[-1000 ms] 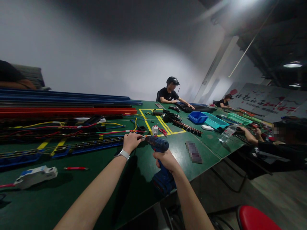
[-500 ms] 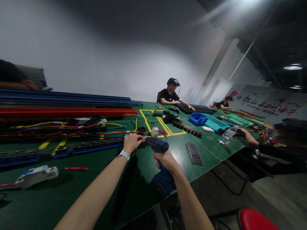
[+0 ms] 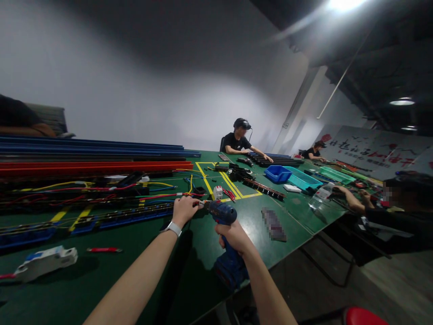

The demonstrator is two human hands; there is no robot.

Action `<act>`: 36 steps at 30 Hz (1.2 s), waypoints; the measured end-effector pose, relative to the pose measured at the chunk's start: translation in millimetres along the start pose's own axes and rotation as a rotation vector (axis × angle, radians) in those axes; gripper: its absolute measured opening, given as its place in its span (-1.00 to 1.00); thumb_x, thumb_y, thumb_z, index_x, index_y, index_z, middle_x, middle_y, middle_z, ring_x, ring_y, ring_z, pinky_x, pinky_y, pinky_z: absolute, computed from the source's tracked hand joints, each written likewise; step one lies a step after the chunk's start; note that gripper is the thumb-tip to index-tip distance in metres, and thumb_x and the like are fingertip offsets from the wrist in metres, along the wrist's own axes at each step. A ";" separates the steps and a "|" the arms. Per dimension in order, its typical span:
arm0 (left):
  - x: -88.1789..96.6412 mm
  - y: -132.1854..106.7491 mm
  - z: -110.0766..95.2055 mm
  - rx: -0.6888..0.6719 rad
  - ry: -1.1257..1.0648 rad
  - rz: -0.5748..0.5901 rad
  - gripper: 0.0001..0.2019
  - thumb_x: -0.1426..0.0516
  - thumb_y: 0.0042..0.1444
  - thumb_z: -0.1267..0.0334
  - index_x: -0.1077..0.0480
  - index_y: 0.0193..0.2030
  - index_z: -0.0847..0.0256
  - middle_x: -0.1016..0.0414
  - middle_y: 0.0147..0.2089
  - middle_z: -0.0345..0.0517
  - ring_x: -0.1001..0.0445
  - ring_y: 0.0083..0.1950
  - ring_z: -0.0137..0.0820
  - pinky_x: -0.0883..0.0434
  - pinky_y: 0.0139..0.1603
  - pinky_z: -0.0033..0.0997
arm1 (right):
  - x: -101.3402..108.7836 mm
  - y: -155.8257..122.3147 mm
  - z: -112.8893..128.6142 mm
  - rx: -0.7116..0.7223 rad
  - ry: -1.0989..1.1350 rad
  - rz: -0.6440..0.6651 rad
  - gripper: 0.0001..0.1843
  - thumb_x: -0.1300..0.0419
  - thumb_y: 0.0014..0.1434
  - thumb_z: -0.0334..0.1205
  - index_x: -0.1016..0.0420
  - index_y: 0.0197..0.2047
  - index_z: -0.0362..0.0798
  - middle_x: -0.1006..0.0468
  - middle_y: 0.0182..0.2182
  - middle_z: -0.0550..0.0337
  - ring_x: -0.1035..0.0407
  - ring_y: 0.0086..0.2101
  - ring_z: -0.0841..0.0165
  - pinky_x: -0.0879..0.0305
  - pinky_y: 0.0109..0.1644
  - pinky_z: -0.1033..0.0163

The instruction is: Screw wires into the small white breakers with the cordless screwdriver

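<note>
My right hand point(image 3: 233, 235) is wrapped round the handle of a blue cordless drill point(image 3: 221, 212), its front end pointing left toward my other hand. My left hand point(image 3: 185, 210), with a pale watch on the wrist, has its fingers pinched together at the drill's tip; what they hold there is too small to make out. Just beyond the drill stands a small white and grey circuit breaker point(image 3: 218, 193), with short red wires point(image 3: 229, 194) beside it. Left of my hand runs a long blue rail with metal contacts point(image 3: 135, 214).
On the near left lie a larger breaker point(image 3: 49, 263) and a short red wire point(image 3: 104, 249). Orange point(image 3: 94, 168) and blue rails point(image 3: 88, 148) stretch along the back left. A phone point(image 3: 273, 224), a blue bin point(image 3: 277, 173) and a bottle point(image 3: 320, 195) are rightward. Several co-workers sit around.
The whole scene sits slightly lower in view, as my head has tilted a little. Both hands keep nearly the same pose, the drill still in my right hand.
</note>
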State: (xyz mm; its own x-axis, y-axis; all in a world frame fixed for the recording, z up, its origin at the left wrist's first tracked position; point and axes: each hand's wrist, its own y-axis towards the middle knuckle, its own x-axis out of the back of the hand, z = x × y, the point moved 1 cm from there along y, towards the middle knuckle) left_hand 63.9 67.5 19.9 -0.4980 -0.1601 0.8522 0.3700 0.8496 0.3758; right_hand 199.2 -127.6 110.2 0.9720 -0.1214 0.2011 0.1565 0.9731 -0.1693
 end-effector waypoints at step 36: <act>-19.9 4.4 11.8 -0.104 -0.085 -0.035 -0.71 -0.05 0.19 0.15 -0.50 -0.01 -0.06 -0.58 -0.09 -0.05 -0.39 0.01 -0.15 -0.10 0.07 -0.06 | 158.3 103.3 -59.4 0.437 -0.130 -0.819 -0.59 -0.22 0.00 0.08 -0.52 -0.30 -0.13 -0.47 -0.64 0.22 -0.38 -0.60 0.31 -0.30 -0.42 0.23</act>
State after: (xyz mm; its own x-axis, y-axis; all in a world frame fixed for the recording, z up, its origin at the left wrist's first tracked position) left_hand 66.2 80.4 0.3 -0.5748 -0.1416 0.8060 0.4283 0.7872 0.4437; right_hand 379.6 -57.9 67.2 0.5572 -0.8039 0.2079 0.6781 0.5850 0.4449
